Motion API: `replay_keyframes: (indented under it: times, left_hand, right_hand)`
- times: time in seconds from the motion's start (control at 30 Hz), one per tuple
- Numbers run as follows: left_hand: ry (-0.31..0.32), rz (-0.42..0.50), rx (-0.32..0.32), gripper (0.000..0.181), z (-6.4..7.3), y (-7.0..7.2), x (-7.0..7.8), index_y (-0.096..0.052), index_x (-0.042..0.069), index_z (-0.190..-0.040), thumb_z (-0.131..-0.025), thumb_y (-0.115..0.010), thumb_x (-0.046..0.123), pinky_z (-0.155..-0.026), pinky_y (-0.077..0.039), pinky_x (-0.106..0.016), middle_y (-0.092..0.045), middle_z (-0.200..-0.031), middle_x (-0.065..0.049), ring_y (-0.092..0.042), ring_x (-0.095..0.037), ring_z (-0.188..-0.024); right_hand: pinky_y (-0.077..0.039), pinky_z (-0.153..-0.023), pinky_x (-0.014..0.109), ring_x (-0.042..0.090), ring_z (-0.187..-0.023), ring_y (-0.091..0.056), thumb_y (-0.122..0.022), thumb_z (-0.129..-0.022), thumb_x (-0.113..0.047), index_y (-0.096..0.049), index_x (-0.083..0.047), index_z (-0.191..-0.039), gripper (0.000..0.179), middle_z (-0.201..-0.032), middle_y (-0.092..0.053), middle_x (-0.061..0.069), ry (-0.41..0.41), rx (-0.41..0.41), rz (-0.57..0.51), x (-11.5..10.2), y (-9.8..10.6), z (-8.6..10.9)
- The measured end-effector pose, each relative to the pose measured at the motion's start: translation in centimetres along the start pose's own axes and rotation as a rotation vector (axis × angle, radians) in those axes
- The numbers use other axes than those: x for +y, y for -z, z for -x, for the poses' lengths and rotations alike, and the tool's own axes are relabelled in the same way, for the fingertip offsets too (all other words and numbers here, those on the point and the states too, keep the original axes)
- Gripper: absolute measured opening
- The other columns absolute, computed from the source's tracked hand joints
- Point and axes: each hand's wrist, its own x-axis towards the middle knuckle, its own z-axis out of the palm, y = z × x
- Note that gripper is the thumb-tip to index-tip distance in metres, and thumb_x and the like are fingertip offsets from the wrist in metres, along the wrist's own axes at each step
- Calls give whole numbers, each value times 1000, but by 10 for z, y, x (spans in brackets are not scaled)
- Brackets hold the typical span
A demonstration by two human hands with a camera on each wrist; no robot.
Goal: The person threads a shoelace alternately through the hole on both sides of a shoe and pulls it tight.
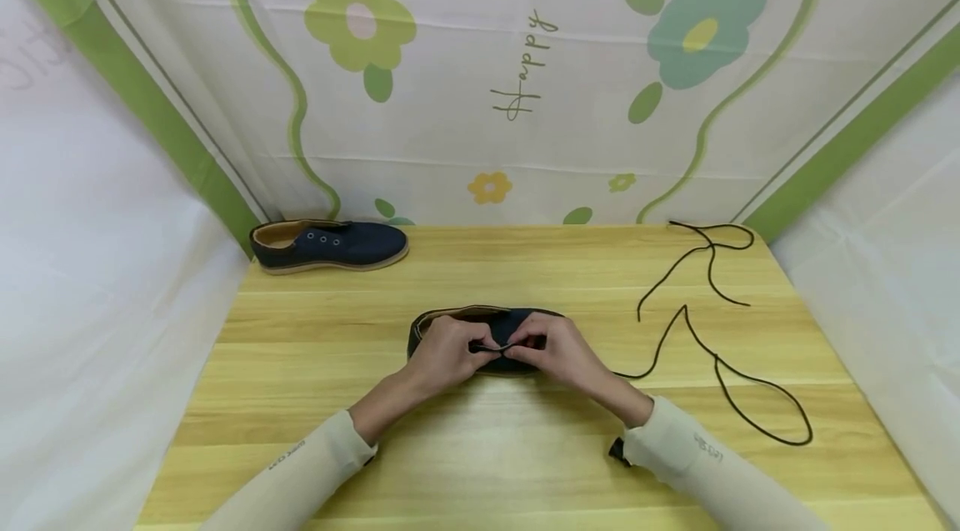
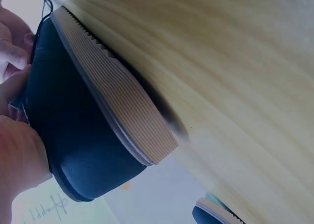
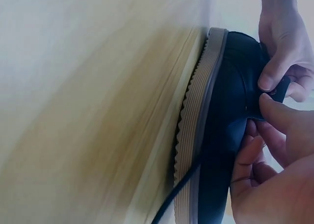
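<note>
A dark blue shoe (image 1: 525, 316) with a ribbed tan sole (image 2: 117, 96) stands on the table, its toe to the right. My left hand (image 1: 448, 354) pinches the shoe's eyelet flap (image 3: 280, 90) between thumb and fingers. Fingertips of my right hand (image 1: 558, 352) pinch right at the same flap, the thumb against its edge and the other fingers curled below. A thin black shoelace (image 3: 179, 187) runs across the shoe's side up to the right hand; its end is hidden among the fingers. The lace's other part (image 1: 765, 381) trails in a loop on the table.
A matching blue shoe (image 1: 360, 243), with bare eyelets, stands at the table's back left. A second black lace (image 1: 711, 246) lies at the back right. Behind the wooden table (image 1: 300, 448) hangs a white curtain (image 1: 450, 122) printed with flowers.
</note>
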Motion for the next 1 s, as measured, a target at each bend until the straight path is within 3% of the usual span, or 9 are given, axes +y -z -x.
replay_keyframes:
  times: [0.2,0.33,0.5,0.6,0.8,1.0]
  left_hand:
    - [-49,-34,8,10,1,-1,0,-83,13,-86,-85,-89,5,-68,-57,-18,-80,-83,2,-76,-9,-76]
    - [-80,-45,14,11,1,0,-1,-83,12,-87,-85,-88,2,-69,-59,-20,-80,-83,2,-77,-10,-78]
    - [-100,-48,20,12,1,-1,-3,-83,12,-87,-85,-87,0,-68,-58,-19,-80,-83,2,-76,-10,-77]
    - [-107,-54,28,13,2,-2,-4,-83,12,-87,-85,-88,0,-68,-58,-19,-80,-83,2,-76,-10,-77]
    - [-117,-58,57,15,3,-4,-4,-81,12,-85,-83,-88,-2,-68,-58,-20,-80,-83,2,-77,-10,-77]
    - [-97,-45,65,15,4,-5,-4,-81,13,-85,-83,-87,-1,-62,-53,-16,-81,-84,1,-67,-2,-64]
  right_hand:
    - [-57,-68,26,10,-81,-66,-84,-91,-7,-82,-10,-98,8,-96,-73,3,-43,-37,-106,3,2,2]
    - [-55,-71,26,13,-86,-66,-79,-94,-9,-82,-12,-101,9,-101,-74,1,-96,-75,-153,1,6,0]
    - [-55,-75,27,17,-91,-66,-78,-97,-21,-83,-16,-100,8,-101,-75,-1,-180,-87,-179,-4,7,-2]
    - [-55,-74,28,18,-89,-65,-78,-98,-25,-83,-15,-98,11,-100,-74,1,-235,-75,-199,-6,5,-3]
    - [-54,-70,29,22,-85,-64,-71,-103,-16,-80,-4,-102,15,-103,-75,9,-282,-46,-255,-5,6,-3]
    - [-61,-76,29,19,-90,-75,-61,-109,-12,-70,10,-115,25,-106,-77,19,-318,51,-462,-6,22,-5]
